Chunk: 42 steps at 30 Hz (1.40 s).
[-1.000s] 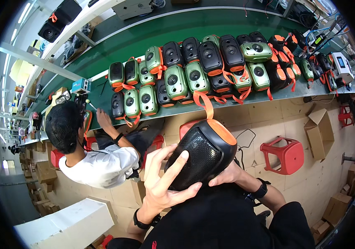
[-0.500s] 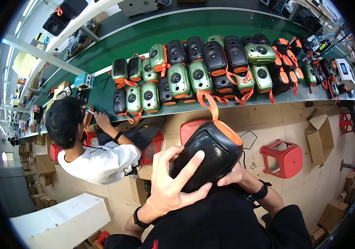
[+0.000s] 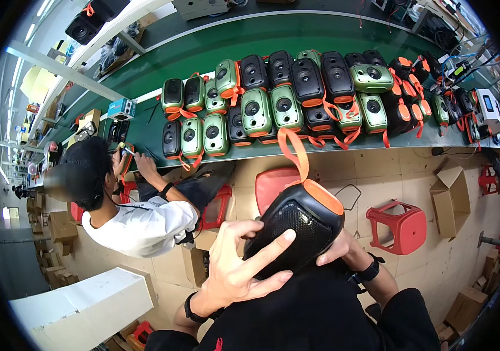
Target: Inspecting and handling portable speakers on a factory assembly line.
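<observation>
Close to my body I hold a black portable speaker with a mesh front, an orange end panel and an orange strap loop standing up from it. My left hand lies across the mesh from the left, fingers spread over it and gripping its side. From the right, my right hand clasps the speaker's lower side; its thumb shows, and its other fingers are hidden behind the speaker. Beyond it, rows of green speakers and black speakers with orange straps stand on the green workbench.
On the left a co-worker in a white shirt handles a small item at the bench. A red stool and an open cardboard box stand on the floor to the right. Another red stool is partly behind my speaker. A white box-like surface lies lower left.
The speaker has shifted slightly right and down in the view, both hands keeping hold of it. My right thumb has moved a little along its side. The co-worker's hands have moved slightly.
</observation>
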Each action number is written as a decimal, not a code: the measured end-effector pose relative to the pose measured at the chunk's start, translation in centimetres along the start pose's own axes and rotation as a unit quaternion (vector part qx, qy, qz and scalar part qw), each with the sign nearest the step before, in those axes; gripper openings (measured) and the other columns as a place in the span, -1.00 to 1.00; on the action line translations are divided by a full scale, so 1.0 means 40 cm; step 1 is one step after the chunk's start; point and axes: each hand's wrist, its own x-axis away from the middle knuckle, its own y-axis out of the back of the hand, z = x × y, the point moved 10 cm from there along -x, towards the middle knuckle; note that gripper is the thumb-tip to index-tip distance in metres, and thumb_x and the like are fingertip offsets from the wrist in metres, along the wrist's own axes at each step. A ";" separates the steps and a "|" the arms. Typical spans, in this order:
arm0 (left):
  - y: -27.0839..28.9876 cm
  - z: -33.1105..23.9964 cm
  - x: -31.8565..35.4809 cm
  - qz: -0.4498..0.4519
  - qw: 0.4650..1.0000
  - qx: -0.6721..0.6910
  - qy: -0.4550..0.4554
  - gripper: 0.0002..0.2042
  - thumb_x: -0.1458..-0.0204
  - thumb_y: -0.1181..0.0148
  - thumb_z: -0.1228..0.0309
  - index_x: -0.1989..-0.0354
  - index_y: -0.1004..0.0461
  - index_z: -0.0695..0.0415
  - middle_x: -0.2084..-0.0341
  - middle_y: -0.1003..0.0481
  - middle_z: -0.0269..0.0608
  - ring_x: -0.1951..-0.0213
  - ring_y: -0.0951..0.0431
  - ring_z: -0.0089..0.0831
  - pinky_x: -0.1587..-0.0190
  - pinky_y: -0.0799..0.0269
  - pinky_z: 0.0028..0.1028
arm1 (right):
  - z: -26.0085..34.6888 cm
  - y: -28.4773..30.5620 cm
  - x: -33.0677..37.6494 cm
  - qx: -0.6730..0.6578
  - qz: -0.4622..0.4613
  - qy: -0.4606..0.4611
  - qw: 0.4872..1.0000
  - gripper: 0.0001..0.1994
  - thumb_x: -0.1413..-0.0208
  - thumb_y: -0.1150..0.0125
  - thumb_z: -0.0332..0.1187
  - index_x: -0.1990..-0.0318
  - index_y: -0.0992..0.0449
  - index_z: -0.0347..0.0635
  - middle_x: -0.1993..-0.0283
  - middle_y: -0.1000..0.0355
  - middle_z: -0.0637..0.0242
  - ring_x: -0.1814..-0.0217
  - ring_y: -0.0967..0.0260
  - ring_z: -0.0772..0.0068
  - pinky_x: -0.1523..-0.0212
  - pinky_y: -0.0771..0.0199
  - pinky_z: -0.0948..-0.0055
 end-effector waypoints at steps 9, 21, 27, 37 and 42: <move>0.024 0.015 0.008 -0.069 0.991 0.118 -0.004 -0.39 0.43 -0.55 0.24 0.07 -0.54 0.10 0.14 -0.36 -0.02 0.14 -0.41 -0.17 0.07 -0.38 -0.24 | 0.050 -0.071 -0.001 -0.010 0.121 -0.020 0.992 0.13 0.36 -0.52 0.00 -0.34 0.04 -0.35 -0.33 -0.11 0.12 -0.36 -0.06 0.31 -0.34 0.00 0.29; -0.013 0.026 0.030 -0.049 0.952 0.301 0.002 -0.34 0.27 -0.52 0.37 -0.04 -0.32 0.28 -0.08 -0.27 0.47 -0.10 -0.42 0.19 -0.08 -0.41 -0.13 | 0.049 -0.087 0.019 0.096 0.112 -0.019 0.989 0.09 0.37 -0.48 -0.01 -0.31 -0.01 -0.35 -0.25 -0.06 0.17 -0.34 -0.01 0.24 -0.34 0.06 0.28; -0.012 0.028 0.030 -0.058 0.954 0.294 -0.010 -0.43 0.22 -0.49 0.38 0.01 -0.39 0.25 -0.08 -0.26 0.42 -0.08 -0.44 0.18 -0.05 -0.44 -0.15 | 0.056 -0.095 0.014 0.063 0.111 -0.030 0.991 0.07 0.35 -0.47 -0.04 -0.32 0.01 -0.35 -0.23 -0.09 0.17 -0.33 -0.02 0.25 -0.34 0.06 0.28; -0.014 0.046 0.032 -0.058 0.959 0.279 -0.002 -0.52 0.19 -0.44 0.35 0.04 -0.48 0.20 -0.06 -0.29 0.30 0.02 -0.49 0.06 0.00 -0.45 -0.24 | 0.126 -0.105 -0.012 0.061 -0.036 -0.024 0.997 -0.10 0.17 -0.43 -0.10 -0.28 -0.05 -0.29 -0.20 -0.20 0.10 -0.27 -0.18 0.30 -0.26 -0.14 0.34; -0.004 0.039 0.008 -0.020 0.968 0.249 0.032 -0.52 0.16 -0.39 0.30 0.02 -0.51 0.20 0.00 -0.32 0.22 0.03 -0.47 -0.02 -0.03 -0.40 -0.27 | 0.179 -0.116 -0.024 0.214 -0.055 0.017 0.975 -0.25 0.10 -0.36 -0.17 -0.21 -0.13 -0.30 0.00 -0.41 0.04 -0.02 -0.43 0.25 -0.06 -0.36 0.37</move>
